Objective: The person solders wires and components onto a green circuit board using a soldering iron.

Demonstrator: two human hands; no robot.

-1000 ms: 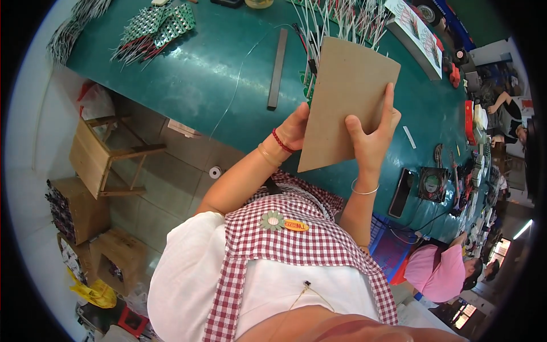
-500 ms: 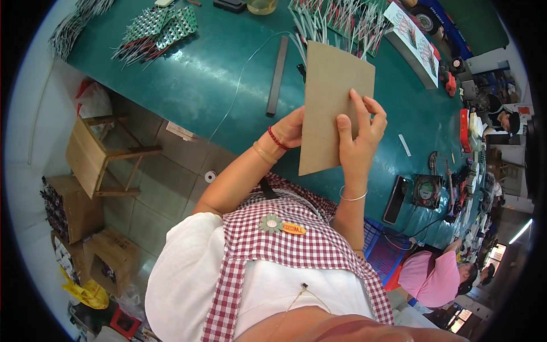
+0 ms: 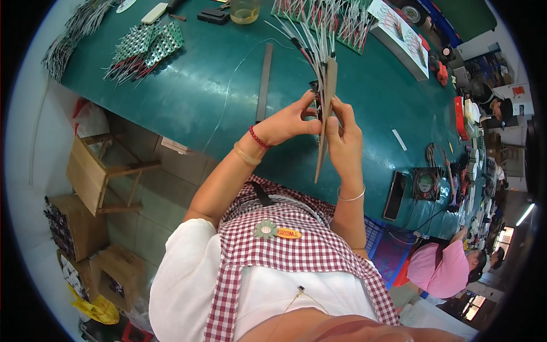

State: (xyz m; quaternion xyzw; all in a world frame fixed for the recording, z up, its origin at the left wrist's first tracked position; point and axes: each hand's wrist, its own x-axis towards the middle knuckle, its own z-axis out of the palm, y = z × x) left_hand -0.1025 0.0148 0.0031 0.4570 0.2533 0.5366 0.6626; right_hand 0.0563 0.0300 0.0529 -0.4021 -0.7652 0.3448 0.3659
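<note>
A brown cardboard sheet (image 3: 322, 155) stands edge-on above the table, pressed between my two hands. My left hand (image 3: 293, 121) grips it from the left, fingers bent around a circuit board with grey-white wires (image 3: 309, 48). That board lies against the cardboard's left face, mostly hidden by my fingers; its wires fan out past the top edge. On the other side, my right hand (image 3: 345, 139) holds the cardboard's right face, thumb and fingers pressed to it.
On the green table (image 3: 199, 85) lie a dark flat bar (image 3: 264, 82), a pile of wired circuit boards (image 3: 147, 48) and more wired boards (image 3: 353, 31) at the back. A white box (image 3: 399, 40) stands beyond; a phone (image 3: 395, 195) and small fan (image 3: 427, 183) lie right. A wooden stool (image 3: 94, 168) is left.
The cardboard has turned from facing me to edge-on, showing the wired board against its left face. My left hand's fingers and thumb have come into sight from behind it.
</note>
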